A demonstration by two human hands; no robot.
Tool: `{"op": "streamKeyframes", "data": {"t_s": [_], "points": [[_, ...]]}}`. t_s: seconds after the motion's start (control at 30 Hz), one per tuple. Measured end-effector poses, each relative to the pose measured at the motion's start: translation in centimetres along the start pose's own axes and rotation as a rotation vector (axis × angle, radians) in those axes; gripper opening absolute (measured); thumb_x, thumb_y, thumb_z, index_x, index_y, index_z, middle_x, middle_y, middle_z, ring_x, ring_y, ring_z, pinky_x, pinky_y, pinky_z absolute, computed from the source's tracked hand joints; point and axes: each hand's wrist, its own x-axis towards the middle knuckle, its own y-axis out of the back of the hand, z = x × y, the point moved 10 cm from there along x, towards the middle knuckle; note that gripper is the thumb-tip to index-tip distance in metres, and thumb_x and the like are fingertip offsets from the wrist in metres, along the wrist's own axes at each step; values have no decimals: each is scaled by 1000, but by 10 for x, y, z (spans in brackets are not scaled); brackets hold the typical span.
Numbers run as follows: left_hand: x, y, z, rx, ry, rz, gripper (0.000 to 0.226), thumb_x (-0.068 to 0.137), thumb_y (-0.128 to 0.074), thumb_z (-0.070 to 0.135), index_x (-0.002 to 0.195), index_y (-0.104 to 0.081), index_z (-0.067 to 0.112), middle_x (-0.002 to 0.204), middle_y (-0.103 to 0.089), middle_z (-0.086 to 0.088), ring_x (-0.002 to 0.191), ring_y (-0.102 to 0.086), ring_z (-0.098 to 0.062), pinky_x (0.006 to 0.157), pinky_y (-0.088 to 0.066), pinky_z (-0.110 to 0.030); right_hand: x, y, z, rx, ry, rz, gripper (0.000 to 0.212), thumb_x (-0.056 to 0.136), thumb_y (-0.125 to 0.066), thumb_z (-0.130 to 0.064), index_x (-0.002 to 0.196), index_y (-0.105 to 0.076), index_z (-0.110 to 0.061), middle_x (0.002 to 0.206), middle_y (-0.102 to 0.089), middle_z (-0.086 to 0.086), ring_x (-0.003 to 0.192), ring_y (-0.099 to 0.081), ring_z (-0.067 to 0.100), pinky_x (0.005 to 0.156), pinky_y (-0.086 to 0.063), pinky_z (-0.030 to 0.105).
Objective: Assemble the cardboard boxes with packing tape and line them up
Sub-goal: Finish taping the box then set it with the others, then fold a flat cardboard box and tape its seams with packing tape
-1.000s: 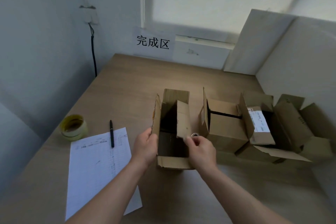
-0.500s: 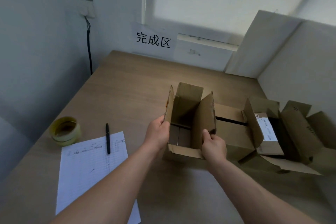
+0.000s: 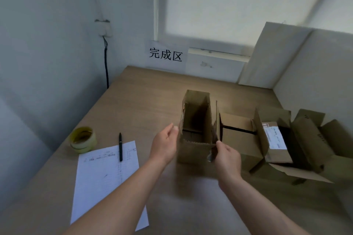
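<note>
Both hands frame a small open cardboard box [image 3: 196,131] standing on the table [image 3: 152,101] in the head view. Left hand [image 3: 164,145] sits at the box's left wall with fingers loosely spread and relaxed, apparently not gripping. Right hand [image 3: 227,158] pinches the lower edge of the box's right flap [image 3: 214,129] between thumb and fingertips; motion blur hides the exact hold. More open boxes [image 3: 271,139] crowd just right of the right hand. Well to the left of the left hand lie a tape roll [image 3: 83,140], a pen [image 3: 120,146] and a paper sheet [image 3: 107,181]. Judging by this, the step in hand is squaring the box and folding its flaps; next the flaps need closing flat and the tape fetched.
</note>
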Motion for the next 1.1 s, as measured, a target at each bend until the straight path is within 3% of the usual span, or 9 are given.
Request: {"op": "streamKeyframes", "data": {"t_s": [0.13, 0.3, 0.47, 0.57, 0.67, 0.83, 0.9, 0.97, 1.1], "points": [[-64, 14, -2, 177, -26, 18, 48, 103, -42, 36, 147, -41, 17, 150, -45, 0, 139, -39, -15, 113, -30, -31, -55, 18, -23, -174, 267, -154, 47, 99, -53, -31, 144, -48, -17, 129, -64, 1, 122, -56, 15, 107, -45, 46], [-173, 31, 10, 521, -76, 103, 48, 102, -42, 39, 145, -44, 18, 148, -47, 0, 135, -44, -18, 109, -34, -30, -144, 31, -32, -489, 605, -388, 51, 100, -53, -29, 149, -41, -19, 151, -44, -2, 140, -38, 14, 117, -33, 37], [-284, 53, 25, 713, -78, 239, 43, 101, -42, 37, 139, -50, 18, 143, -52, 3, 131, -45, -17, 100, -38, -31, -232, 41, -30, -637, 899, -544, 53, 98, -48, -37, 146, -45, -16, 149, -48, 1, 138, -42, 21, 114, -36, 34], [-345, 76, 21, 827, -36, 315, 40, 101, -41, 38, 135, -51, 19, 137, -54, 6, 126, -47, -16, 92, -41, -32, -286, 44, -33, -669, 1044, -578, 38, 97, -51, -18, 132, -55, -3, 139, -55, 12, 129, -48, 28, 104, -40, 37], [-402, 105, 10, 912, 34, 383, 41, 100, -37, 41, 131, -53, 19, 132, -57, 4, 120, -51, -19, 89, -46, -34, -342, 40, -30, -671, 1166, -649, 31, 94, -53, -11, 122, -60, -2, 129, -60, 14, 121, -53, 32, 95, -46, 40], [-495, 158, -14, 991, 182, 476, 77, 82, -6, 57, 127, -56, 18, 132, -58, -3, 122, -52, -25, 96, -45, -39, -433, 22, -4, -682, 1261, -791, 25, 94, -55, -13, 115, -61, 0, 122, -62, 16, 116, -52, 33, 90, -47, 45], [-535, 180, -25, 1001, 233, 517, 74, 85, -10, 57, 123, -58, 16, 128, -60, -4, 119, -53, -26, 95, -46, -39, -477, 14, 11, -684, 1304, -880, 24, 94, -55, -14, 114, -61, -1, 120, -61, 14, 113, -54, 33, 90, -47, 46], [-580, 203, -37, 1005, 304, 566, 56, 92, -25, 52, 118, -59, 16, 123, -61, -4, 116, -54, -26, 91, -47, -38, -523, 8, 26, -691, 1334, -964, 27, 96, -53, -16, 117, -60, -2, 124, -60, 14, 114, -54, 34, 92, -47, 46], [-672, 243, -61, 1012, 410, 657, 41, 99, -38, 44, 126, -55, 19, 131, -57, 0, 123, -49, -23, 95, -44, -38, -618, 4, 57, -701, 1415, -1094, 34, 98, -50, -23, 127, -57, -7, 135, -56, 11, 122, -51, 32, 95, -43, 42]]}}
